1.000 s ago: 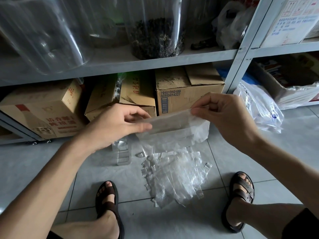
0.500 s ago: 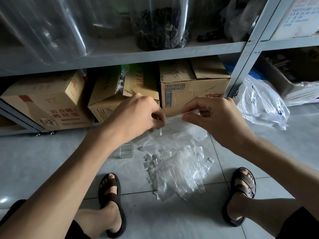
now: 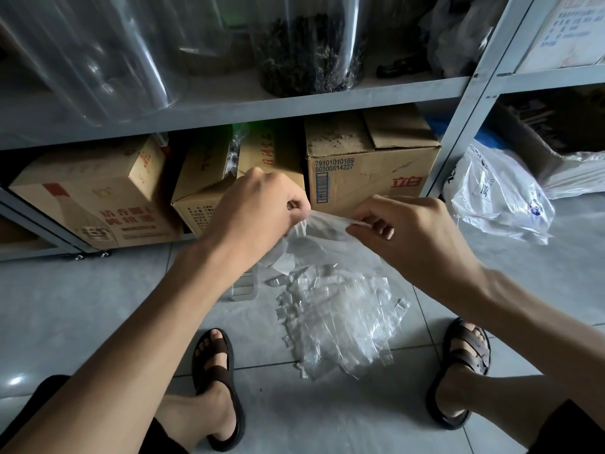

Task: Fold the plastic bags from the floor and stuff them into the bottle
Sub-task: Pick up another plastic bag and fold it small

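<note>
I hold one clear plastic bag (image 3: 322,227) in the air between both hands. My left hand (image 3: 258,208) pinches its left end with curled fingers, and my right hand (image 3: 402,227) pinches the right end. The bag hangs crumpled below my fingers. Under it, a pile of several small clear plastic bags (image 3: 337,316) lies on the grey tile floor between my feet. A small clear plastic bottle (image 3: 243,286) lies on the floor just left of the pile, mostly hidden behind my left forearm.
A grey metal shelf (image 3: 294,106) stands ahead, with cardboard boxes (image 3: 370,165) beneath and large clear jars (image 3: 307,44) on top. A white printed plastic bag (image 3: 497,194) lies on the floor at right. My sandalled feet (image 3: 216,371) flank the pile.
My hands have come closer together, gathering the flat stretched bag into a narrow crumpled strip. My left hand turned its back upward. The view shifted down slightly.
</note>
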Tool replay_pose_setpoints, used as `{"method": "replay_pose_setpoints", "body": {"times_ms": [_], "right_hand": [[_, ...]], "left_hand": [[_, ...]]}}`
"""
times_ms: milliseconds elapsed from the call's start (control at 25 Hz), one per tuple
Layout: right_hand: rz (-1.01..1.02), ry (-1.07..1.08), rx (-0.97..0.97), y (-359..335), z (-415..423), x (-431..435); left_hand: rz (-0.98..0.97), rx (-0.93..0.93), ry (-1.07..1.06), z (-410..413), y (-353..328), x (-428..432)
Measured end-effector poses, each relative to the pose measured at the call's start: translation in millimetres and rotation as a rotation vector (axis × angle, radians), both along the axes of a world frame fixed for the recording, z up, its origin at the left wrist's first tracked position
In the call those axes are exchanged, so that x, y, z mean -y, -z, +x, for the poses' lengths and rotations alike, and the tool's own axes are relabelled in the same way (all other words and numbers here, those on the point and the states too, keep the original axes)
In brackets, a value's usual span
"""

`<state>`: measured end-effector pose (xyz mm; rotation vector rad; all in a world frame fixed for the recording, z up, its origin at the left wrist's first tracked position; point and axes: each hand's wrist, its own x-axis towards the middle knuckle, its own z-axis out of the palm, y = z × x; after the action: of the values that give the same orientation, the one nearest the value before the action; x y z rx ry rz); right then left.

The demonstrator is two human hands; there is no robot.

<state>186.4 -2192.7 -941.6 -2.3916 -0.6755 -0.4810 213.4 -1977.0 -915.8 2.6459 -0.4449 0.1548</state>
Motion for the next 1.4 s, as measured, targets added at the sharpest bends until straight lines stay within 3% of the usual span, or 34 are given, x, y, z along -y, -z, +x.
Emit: {"method": "replay_pose_setpoints", "body": {"times_ms": [120, 240, 320, 480, 760, 960, 1400], "right_hand": [[-0.005, -0.109, 0.003, -1.4, -4.7, -0.4], [0.075, -0.066, -0.082, 1.2, 0.5, 5.4], [0.172, -0.061, -0.341, 11.0, 11.6, 13.8], [0.541, -0.209, -1.043, 50.1, 10.5, 25.0], [1.100, -0.211, -1.414, 79.1, -1.1, 5.8], [1.249, -0.070, -1.407, 73.4, -4.0, -9.8], [1.261, -0.011, -1.269, 68.8, -5.2, -8.9]], "left_hand": [[-0.039, 0.041, 0.014, -1.4, -2.7, -0.1], [-0.090, 0.054, 0.011, -1.5, -8.7, -4.9], [-0.155, -0.032, -0.051, 1.1, -13.6, -11.2], [-0.283, -0.344, -0.132, 6.2, -19.9, -24.4], [-0.519, -0.578, -0.208, 6.0, -26.4, -31.0], [-0.594, -0.631, -0.240, 6.0, -26.0, -36.6], [-0.615, -0.548, -0.255, 5.0, -22.5, -41.6]]}}
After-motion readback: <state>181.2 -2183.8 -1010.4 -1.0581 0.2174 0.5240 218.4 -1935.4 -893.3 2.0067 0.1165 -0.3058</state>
